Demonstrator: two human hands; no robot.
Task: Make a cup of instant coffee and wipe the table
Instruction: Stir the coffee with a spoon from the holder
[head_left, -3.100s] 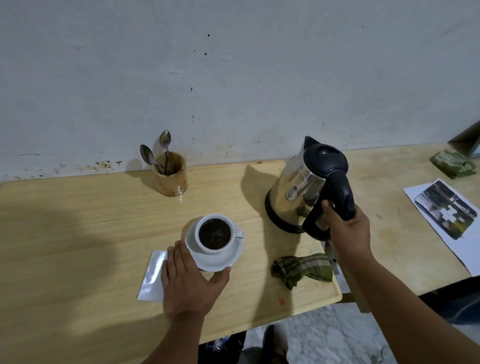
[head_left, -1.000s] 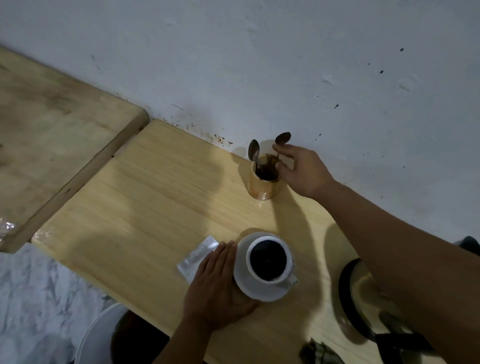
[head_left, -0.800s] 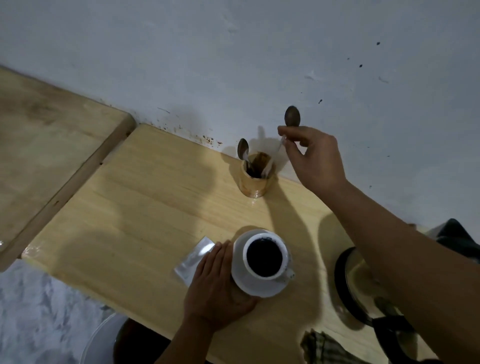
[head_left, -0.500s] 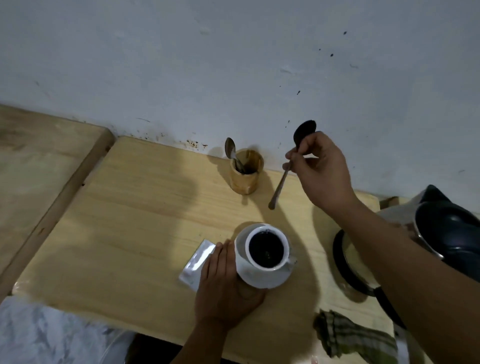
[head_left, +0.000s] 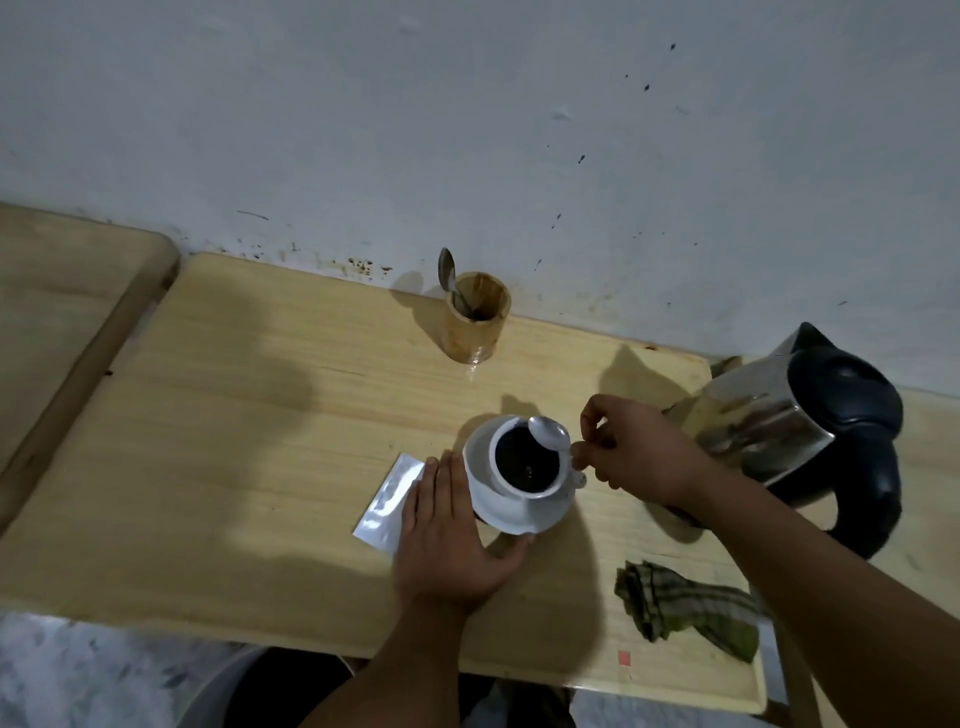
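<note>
While your right hand (head_left: 631, 451) pinches a spoon (head_left: 549, 433) over the white cup (head_left: 524, 462) of dark coffee, your left hand (head_left: 451, 540) lies flat with fingers together, steadying the saucer (head_left: 511, 519) and overlapping a silver packet (head_left: 388, 501). Around them spreads the pale wooden counter (head_left: 260, 415) against a speckled white wall (head_left: 467, 130), with a kettle (head_left: 800, 421), a green cloth (head_left: 685, 605) and a wooden spoon holder (head_left: 478, 325).
</note>
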